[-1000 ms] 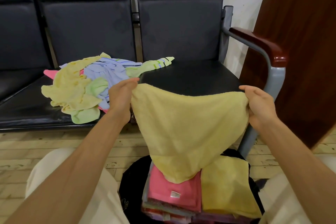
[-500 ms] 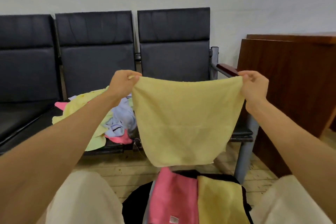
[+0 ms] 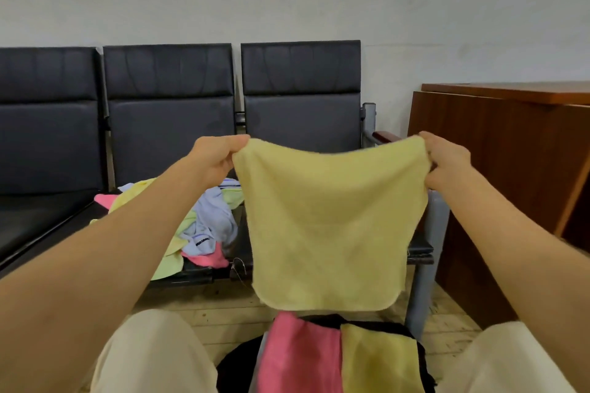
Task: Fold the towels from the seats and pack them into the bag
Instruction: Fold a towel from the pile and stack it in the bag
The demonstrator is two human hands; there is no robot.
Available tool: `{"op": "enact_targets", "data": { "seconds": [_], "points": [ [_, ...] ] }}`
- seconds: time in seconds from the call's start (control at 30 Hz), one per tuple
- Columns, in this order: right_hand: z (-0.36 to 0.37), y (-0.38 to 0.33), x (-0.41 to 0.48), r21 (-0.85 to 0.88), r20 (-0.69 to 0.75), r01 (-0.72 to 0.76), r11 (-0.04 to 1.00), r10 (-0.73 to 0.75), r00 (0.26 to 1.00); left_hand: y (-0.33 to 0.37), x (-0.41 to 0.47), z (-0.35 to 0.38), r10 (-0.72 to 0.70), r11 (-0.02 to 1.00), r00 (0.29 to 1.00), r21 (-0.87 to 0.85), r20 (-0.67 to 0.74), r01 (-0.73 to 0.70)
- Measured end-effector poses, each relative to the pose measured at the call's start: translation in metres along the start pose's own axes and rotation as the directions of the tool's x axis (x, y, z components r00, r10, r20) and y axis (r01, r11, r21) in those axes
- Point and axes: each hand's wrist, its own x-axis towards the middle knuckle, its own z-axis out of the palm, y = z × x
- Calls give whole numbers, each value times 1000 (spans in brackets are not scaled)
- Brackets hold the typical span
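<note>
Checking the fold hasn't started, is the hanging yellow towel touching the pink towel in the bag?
Apart. The head view shows a strip of wooden floor between the hanging yellow towel's bottom edge and the pink towel in the bag.

I see a pale yellow towel (image 3: pixel 332 226), plain and unpatterned. On the black seats (image 3: pixel 172 124) lies a heap of towels (image 3: pixel 204 226) in light blue, pink, pale green and yellow. The black bag (image 3: pixel 236 370) shows a pink towel (image 3: pixel 297 357) beside a yellow one (image 3: pixel 376 360). The cabinet (image 3: pixel 498 169) is reddish-brown wood.
</note>
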Motion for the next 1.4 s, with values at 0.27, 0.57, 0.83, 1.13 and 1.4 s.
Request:
{"op": "enact_targets", "data": {
  "seconds": [0.27,0.57,0.83,1.13,1.4],
  "points": [
    [0,12,2,-162,16,92,982,-91,996,-10,6,-9,235,880,971,434,-48,-192],
    [3,18,0,-498,218,362,788,-291,932,-9,6,-17,334,765,936,613,-114,-198],
    [6,19,-3,-569,255,397,720,-305,918,-10,5,-19,374,741,916,641,-147,-199],
    [-2,19,-6,-686,194,403,606,-381,904,-10,7,-9,453,584,890,771,-48,-256],
    [0,21,3,-760,146,381,527,-432,890,-5,10,2,401,593,914,780,-67,-202]
  ]
}}
